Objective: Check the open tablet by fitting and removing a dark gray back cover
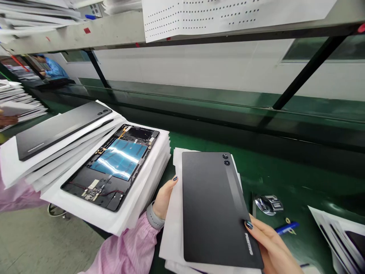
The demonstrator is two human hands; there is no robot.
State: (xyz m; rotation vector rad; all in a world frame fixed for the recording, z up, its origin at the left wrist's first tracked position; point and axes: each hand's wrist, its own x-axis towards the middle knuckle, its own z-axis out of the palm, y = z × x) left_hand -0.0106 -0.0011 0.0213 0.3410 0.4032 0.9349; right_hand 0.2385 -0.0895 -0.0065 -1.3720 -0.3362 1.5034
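A green bench (273, 179) runs beneath a grey shelf rail, with a pale wall behind and black struts slanting down to it.

Nearest, two hands hold one dark grey tablet back cover (216, 207), which lies face-down on a stack of white sheets (172, 228). The right hand (270, 245) grips the cover's near right corner, thumb pressed on top just beside a line of white lettering; the lettering is skewed and too small to read with certainty. The left hand (164, 198), in a pink sleeve with a grey cuff, clasps the left edge of the white stack, fingers curled under and thumb up at the side. Two round camera lenses sit at the cover's far corner.

To the right lie one small silvery metal tool (269, 203) and one blue pen (286, 227), both on the bench and apart from the cover. At the right edge, further white sheets (336, 228) carry dark parts, cut off by the frame.

Left of the hands, one opened tablet (112, 167) rests on a second thick white pile, showing one blue-silver battery panel, small circuit boards and thin red wires. Beyond it, a second closed back cover (57, 129) lies on a third fanned pile.

Farthest, one perforated white sheet (228, 17) hangs over the shelf, and a person in blue (51, 67) works at the far left.
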